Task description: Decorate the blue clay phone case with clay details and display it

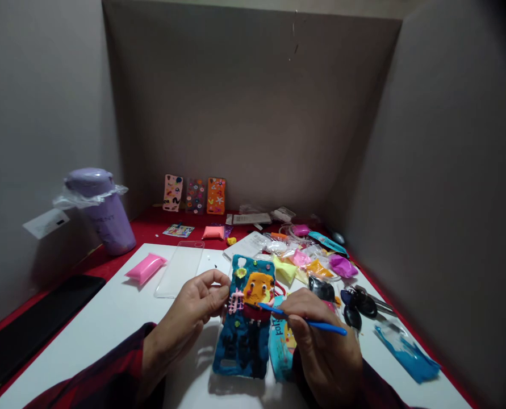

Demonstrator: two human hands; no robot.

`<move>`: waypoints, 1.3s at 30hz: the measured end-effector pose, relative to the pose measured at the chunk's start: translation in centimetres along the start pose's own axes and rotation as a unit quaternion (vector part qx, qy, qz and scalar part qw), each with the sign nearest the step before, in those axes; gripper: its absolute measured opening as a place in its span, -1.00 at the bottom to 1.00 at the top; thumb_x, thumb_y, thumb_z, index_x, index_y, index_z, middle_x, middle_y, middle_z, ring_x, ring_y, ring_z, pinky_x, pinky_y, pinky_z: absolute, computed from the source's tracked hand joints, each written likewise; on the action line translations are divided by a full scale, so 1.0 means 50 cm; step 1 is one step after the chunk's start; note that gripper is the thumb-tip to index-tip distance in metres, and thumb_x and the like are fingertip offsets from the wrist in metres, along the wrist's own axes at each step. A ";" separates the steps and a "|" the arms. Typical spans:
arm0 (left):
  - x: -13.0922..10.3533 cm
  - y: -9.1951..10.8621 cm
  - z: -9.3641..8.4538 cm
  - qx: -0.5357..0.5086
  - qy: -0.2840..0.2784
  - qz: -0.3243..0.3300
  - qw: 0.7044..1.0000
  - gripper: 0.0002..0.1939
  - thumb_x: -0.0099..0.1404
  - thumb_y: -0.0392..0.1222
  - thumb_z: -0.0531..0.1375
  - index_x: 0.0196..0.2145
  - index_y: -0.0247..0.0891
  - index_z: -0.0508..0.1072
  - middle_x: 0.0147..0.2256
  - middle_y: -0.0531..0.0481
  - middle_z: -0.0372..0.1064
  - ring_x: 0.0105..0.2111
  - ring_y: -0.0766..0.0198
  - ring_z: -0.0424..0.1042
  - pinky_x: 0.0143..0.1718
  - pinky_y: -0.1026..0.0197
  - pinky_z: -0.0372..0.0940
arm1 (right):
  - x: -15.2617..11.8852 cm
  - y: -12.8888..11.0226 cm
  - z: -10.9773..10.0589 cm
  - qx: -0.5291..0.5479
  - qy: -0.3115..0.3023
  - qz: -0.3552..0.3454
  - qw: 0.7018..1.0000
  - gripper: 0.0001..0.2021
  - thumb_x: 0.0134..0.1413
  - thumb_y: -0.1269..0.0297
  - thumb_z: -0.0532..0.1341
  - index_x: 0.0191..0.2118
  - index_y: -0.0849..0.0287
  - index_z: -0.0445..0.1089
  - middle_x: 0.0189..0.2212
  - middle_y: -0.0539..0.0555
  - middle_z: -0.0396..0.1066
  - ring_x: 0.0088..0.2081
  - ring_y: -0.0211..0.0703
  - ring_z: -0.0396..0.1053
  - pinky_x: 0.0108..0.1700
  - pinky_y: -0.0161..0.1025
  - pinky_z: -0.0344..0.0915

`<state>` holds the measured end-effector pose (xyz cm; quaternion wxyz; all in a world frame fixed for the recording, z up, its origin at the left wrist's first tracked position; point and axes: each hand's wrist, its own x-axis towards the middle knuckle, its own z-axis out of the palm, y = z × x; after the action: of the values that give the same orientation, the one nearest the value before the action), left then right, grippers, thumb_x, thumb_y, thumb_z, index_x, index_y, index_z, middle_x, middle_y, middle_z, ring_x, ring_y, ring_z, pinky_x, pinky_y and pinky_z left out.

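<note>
Blue tool (327,327) sits pinched in the right fingers (300,329), tip at the teal case (243,335) the left fingers (216,299) clasp.

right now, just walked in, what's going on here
A person's left hand holds a teal, clay-covered phone case upright by its edge. The right hand grips a slim blue modelling tool, its tip at the lower edge of the orange clay face on the case. A clear plastic phone case lies flat beyond the left hand, and colourful soft packets are heaped beyond the right. Three decorated phone cases stand at the back.
</note>
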<state>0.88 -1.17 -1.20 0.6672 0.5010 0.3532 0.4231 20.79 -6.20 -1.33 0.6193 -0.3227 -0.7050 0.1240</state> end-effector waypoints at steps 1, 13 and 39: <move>0.000 0.000 0.000 -0.001 0.000 0.000 1.000 -0.73 0.16 -0.05 0.26 -0.35 -0.28 0.30 -0.49 0.05 0.32 -0.50 0.38 0.27 -0.44 0.31 0.10 | 0.000 -0.001 0.000 -0.001 -0.002 -0.001 1.000 -0.85 0.16 0.49 0.07 -0.34 0.22 0.37 -0.49 0.05 0.35 -0.42 -0.22 0.33 -0.36 -0.22 0.28; 0.000 0.000 -0.001 0.002 -0.005 0.003 1.000 -0.73 0.17 -0.05 0.26 -0.35 -0.28 0.31 -0.49 0.04 0.32 -0.50 0.38 0.27 -0.44 0.31 0.11 | -0.002 0.006 0.006 -0.005 0.006 -0.005 1.000 -0.87 0.16 0.49 0.09 -0.32 0.21 0.37 -0.47 0.05 0.37 -0.42 -0.22 0.34 -0.36 -0.23 0.29; -0.001 0.000 0.002 -0.009 0.006 0.001 1.000 -0.73 0.14 -0.05 0.28 -0.36 -0.27 0.31 -0.50 0.04 0.34 -0.51 0.37 0.29 -0.45 0.32 0.13 | -0.001 -0.001 0.003 0.005 0.020 0.002 1.000 -0.86 0.19 0.44 0.08 -0.33 0.19 0.37 -0.49 0.04 0.35 -0.42 -0.21 0.33 -0.37 -0.20 0.30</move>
<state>0.96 -1.26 -1.16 0.6696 0.4924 0.3528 0.4298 20.64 -6.21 -1.37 0.6351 -0.3231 -0.6909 0.1223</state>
